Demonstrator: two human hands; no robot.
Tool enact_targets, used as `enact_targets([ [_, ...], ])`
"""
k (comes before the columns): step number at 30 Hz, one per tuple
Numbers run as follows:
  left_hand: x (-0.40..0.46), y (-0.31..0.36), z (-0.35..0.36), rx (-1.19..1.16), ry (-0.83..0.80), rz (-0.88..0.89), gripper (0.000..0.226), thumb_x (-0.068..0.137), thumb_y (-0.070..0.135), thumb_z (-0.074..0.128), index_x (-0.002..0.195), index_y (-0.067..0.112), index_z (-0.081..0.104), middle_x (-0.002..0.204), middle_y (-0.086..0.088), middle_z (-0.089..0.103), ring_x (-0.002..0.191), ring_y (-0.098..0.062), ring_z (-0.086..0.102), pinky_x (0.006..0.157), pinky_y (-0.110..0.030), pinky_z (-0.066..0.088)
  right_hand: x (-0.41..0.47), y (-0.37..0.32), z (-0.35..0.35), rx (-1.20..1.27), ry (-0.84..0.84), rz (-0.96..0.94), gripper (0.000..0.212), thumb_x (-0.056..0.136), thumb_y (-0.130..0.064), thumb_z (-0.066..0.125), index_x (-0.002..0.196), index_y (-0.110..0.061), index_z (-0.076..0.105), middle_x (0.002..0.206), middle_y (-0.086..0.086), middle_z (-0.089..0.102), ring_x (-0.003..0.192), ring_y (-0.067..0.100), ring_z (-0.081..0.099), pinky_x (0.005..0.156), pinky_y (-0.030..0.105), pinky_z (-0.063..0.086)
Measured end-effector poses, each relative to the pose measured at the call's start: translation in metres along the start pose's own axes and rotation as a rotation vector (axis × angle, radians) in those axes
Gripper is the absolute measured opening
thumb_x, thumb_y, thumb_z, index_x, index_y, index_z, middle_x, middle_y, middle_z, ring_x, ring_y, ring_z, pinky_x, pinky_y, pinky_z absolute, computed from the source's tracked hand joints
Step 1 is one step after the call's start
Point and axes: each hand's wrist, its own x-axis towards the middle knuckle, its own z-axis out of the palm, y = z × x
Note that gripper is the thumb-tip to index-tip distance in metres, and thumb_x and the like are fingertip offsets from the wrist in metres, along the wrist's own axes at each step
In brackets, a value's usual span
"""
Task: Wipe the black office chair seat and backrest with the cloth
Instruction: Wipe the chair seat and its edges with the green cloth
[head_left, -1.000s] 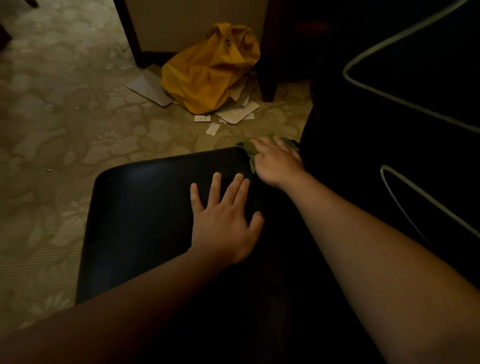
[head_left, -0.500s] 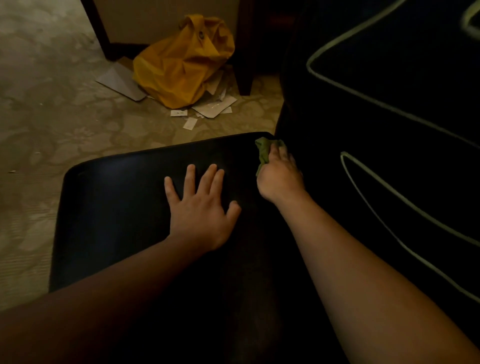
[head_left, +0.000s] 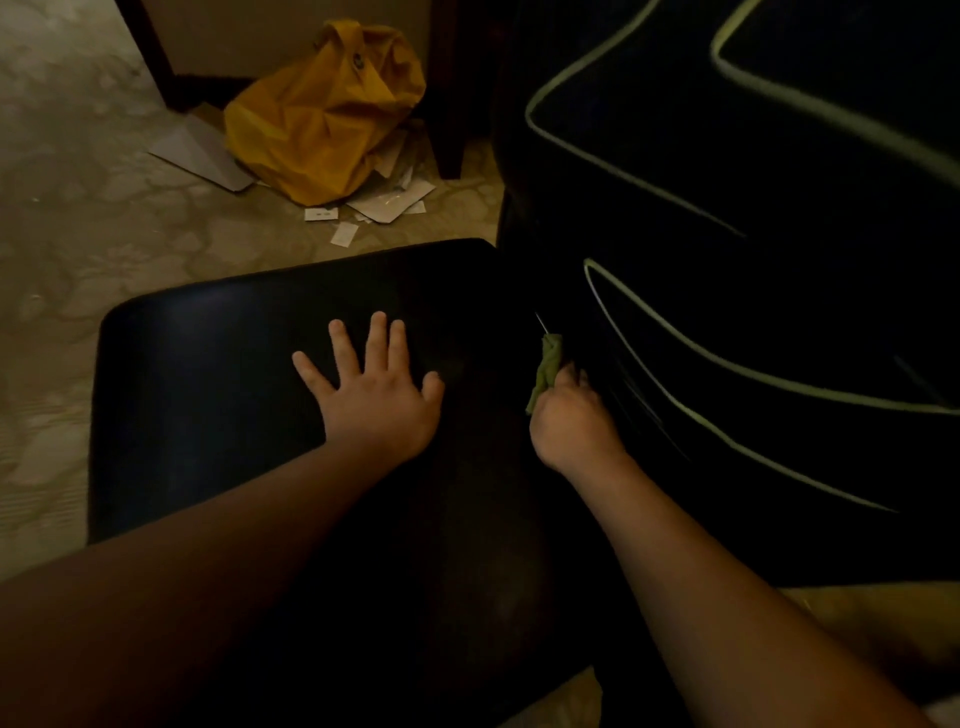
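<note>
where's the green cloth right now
In the head view, the green cloth is in the right hand, at the crease where the seat meets the backrest.

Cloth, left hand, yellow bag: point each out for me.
cloth (head_left: 548, 366), head view, green fold above the right hand's knuckles.
left hand (head_left: 376, 392), head view, back of the hand.
yellow bag (head_left: 322, 114), head view, crumpled front.

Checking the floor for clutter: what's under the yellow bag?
Papers and a flat cardboard piece poke out from under the yellow bag onto the carpet. Anything further beneath is covered.
</note>
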Motion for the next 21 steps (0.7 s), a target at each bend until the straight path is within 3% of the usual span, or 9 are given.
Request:
enact_targets([
  [4, -0.035, 0.022, 0.012, 0.005, 0.002, 0.017, 0.084, 0.097, 0.071, 0.018, 0.162, 0.026, -0.011, 0.170, -0.001, -0.021, 0.150, -0.044, -0.028, 0.112, -0.076, -0.016, -0.021, 0.012, 0.007, -0.061, -0.050, 0.018, 0.076, 0.093, -0.033, 0.043, 0.154, 0.004, 0.019, 0.163, 0.025, 0.012, 0.145, 0.040, 0.027, 0.116, 0.049, 0.033],
  [9, -0.096, 0.049, 0.040, 0.059, -0.016, 0.203, 0.079, 0.095, 0.074, 0.014, 0.160, 0.039, -0.012, 0.170, 0.007, -0.021, 0.147, -0.047, -0.032, 0.104, -0.079, -0.023, -0.041, 0.018, 0.013, -0.125, -0.087, 0.035, 0.079, 0.090, -0.041, 0.035, 0.154, 0.002, 0.020, 0.165, 0.024, 0.005, 0.148, 0.041, 0.021, 0.115, 0.054, 0.031],
  [13, -0.097, 0.056, 0.044, 0.067, -0.029, 0.156, 0.078, 0.094, 0.076, 0.014, 0.159, 0.042, -0.013, 0.170, 0.008, -0.020, 0.147, -0.046, -0.033, 0.100, -0.082, -0.022, -0.056, 0.026, 0.021, -0.147, -0.110, 0.062, 0.079, 0.091, -0.042, 0.040, 0.155, -0.001, 0.021, 0.165, 0.024, 0.002, 0.149, 0.042, 0.016, 0.116, 0.054, 0.031],
  [18, -0.096, 0.058, 0.046, 0.082, -0.038, 0.127, 0.081, 0.092, 0.078, 0.016, 0.159, 0.043, -0.013, 0.170, 0.008, -0.019, 0.148, -0.047, -0.032, 0.099, -0.084, -0.021, -0.105, 0.039, 0.026, -0.078, -0.063, 0.067, 0.085, 0.095, -0.037, 0.046, 0.156, 0.000, 0.000, 0.166, 0.020, -0.004, 0.150, 0.038, 0.012, 0.118, 0.050, 0.027],
  [21, -0.098, 0.060, 0.043, 0.090, -0.037, 0.120, 0.081, 0.092, 0.077, 0.018, 0.159, 0.043, -0.012, 0.170, 0.008, -0.019, 0.148, -0.047, -0.031, 0.101, -0.085, -0.018, -0.131, 0.045, 0.033, -0.074, 0.005, 0.032, 0.080, 0.091, -0.042, 0.036, 0.155, 0.002, 0.015, 0.165, 0.022, 0.002, 0.149, 0.040, 0.015, 0.118, 0.049, 0.025],
])
